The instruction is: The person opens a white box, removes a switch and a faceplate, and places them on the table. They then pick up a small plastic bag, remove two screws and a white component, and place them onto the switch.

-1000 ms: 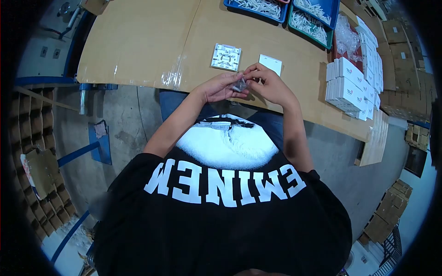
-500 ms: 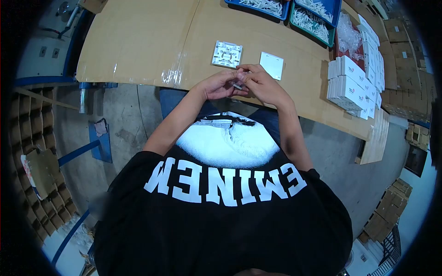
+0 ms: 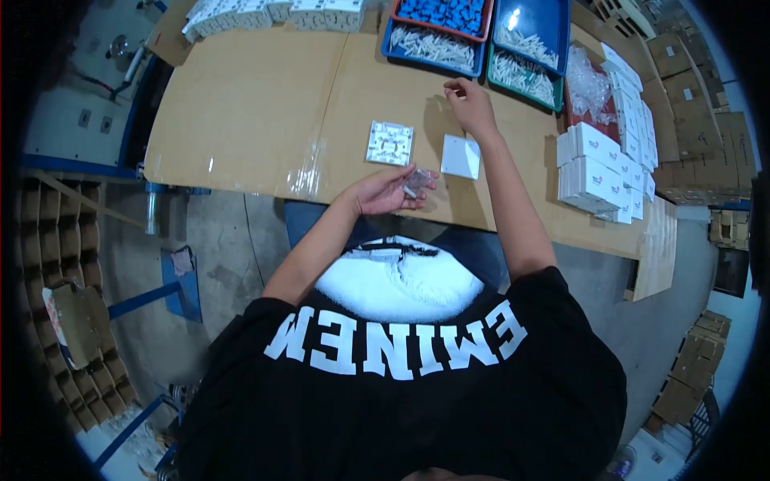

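At the far left, we see stacked white boxes (image 3: 325,16) along the edge of the cardboard-covered table (image 3: 249,104). Nearer, we find the left hand (image 3: 385,191) at the table's near edge, fingers curled around a small clear plastic bag (image 3: 420,179), pinching it; a small white piece (image 3: 410,192) shows beside the bag. Just beyond the hand lies a white square faceplate base (image 3: 391,143). To its right we see a flat white square cover plate (image 3: 460,157). Farther out, the right hand (image 3: 472,107) is near a blue tray (image 3: 433,66) of white pegs, its fingers bent; we cannot tell whether they pinch anything. Right of that, we see a green tray (image 3: 559,96), then piled white cartons (image 3: 597,172).
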A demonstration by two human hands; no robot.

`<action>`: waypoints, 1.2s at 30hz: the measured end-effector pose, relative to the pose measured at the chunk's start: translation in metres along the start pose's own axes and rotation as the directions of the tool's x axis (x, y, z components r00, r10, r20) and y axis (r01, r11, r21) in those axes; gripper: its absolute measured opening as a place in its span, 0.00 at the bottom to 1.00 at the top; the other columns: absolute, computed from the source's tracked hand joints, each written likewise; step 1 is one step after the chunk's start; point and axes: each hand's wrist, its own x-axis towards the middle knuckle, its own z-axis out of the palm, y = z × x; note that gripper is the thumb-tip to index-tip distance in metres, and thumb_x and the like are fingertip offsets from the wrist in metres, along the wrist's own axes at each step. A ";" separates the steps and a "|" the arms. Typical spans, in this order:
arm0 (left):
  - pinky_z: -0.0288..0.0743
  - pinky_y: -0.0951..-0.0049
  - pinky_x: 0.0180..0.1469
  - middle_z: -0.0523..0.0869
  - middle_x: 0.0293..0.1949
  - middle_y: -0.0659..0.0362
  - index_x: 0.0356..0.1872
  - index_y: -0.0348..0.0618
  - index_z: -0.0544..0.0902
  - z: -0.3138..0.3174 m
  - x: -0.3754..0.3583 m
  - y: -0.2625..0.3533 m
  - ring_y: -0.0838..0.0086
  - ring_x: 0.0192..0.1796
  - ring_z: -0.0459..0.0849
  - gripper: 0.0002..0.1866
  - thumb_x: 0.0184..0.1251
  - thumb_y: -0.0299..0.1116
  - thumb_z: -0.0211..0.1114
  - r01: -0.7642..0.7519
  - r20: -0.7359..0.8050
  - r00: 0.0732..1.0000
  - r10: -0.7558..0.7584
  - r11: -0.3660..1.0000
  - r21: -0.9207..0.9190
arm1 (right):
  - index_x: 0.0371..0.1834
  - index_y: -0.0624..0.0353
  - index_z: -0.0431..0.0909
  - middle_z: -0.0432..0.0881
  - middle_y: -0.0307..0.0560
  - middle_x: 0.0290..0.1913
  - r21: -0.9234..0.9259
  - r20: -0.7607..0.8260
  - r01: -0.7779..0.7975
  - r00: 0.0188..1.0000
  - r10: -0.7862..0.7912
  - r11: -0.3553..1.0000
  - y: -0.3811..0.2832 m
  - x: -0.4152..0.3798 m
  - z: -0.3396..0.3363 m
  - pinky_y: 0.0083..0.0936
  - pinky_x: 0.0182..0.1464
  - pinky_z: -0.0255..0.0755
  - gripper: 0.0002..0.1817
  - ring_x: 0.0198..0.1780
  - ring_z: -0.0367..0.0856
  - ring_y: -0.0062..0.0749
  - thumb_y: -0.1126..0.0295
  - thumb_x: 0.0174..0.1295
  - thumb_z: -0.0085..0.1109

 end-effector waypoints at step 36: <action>0.73 0.56 0.70 0.83 0.60 0.54 0.78 0.35 0.65 0.003 0.002 0.004 0.67 0.55 0.82 0.33 0.85 0.50 0.52 0.049 0.067 0.997 -0.046 0.998 -0.047 | 0.50 0.58 0.84 0.90 0.52 0.40 -0.092 -0.227 0.095 0.967 -0.114 0.991 0.034 0.128 -0.002 0.40 0.46 0.80 0.17 0.43 0.90 0.47 0.71 0.59 0.74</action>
